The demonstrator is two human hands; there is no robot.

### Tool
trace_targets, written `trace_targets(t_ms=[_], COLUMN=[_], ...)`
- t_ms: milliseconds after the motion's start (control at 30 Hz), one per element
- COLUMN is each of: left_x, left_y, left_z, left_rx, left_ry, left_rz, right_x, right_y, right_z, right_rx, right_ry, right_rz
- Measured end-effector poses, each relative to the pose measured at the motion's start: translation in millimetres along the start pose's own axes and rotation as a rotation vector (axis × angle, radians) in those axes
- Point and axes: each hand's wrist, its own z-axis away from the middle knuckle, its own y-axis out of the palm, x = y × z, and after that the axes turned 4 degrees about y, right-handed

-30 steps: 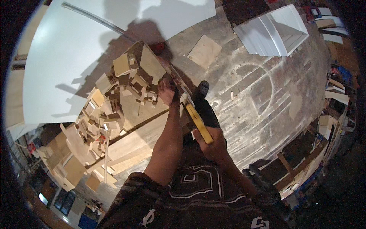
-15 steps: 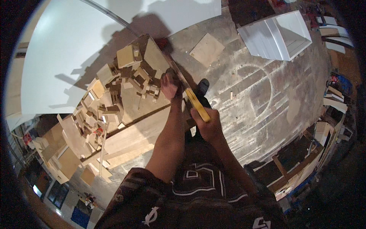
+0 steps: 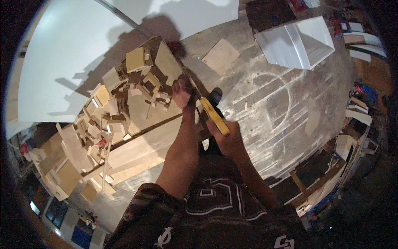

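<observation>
My right hand (image 3: 226,139) is closed round the yellow handle (image 3: 214,115) of a handsaw. Its narrow blade (image 3: 192,82) points away from me and a little left, along the right edge of the wood-strewn worktable (image 3: 137,108). Just left of the blade, my left hand (image 3: 182,93) bears on the table's edge with its fingers bent. What lies under those fingers is in shadow and hard to make out. Small wooden blocks and offcuts (image 3: 152,85) lie beyond and to the left of this hand.
More offcuts and boards (image 3: 97,128) are heaped on the table's left part. A large white panel (image 3: 74,54) stretches across the far left. On the floor at right lie a square board (image 3: 222,56) and a white open cabinet (image 3: 296,43). Wood scraps (image 3: 348,145) line the right side.
The saw and my right hand have shifted slightly toward me against the table. My left hand keeps its place on the edge. The whole view has swung a little.
</observation>
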Motion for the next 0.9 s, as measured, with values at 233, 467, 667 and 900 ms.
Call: trace_targets(t_ms=[233,467,667,900], left_x=[-18,-7,-6,-11], left_y=[-7,-1,1,4], left_z=[4,-2,2,0], left_rx=[0.085,0.091,0.057,0.074], left_ry=[-0.055,-0.033,0.002,-0.028], left_rz=[0.017,0.045,0.000,0.041], right_x=[12,14,12,-6], right_y=[1,-12,8,20], right_z=[-12,13,-4,-29], right_rx=[-0.043,-0.060,-0.039,-0.086], right_ry=[0.000,0.037,-0.037,-0.055], right_rz=[-0.130,-0.177,0.000,-0.067])
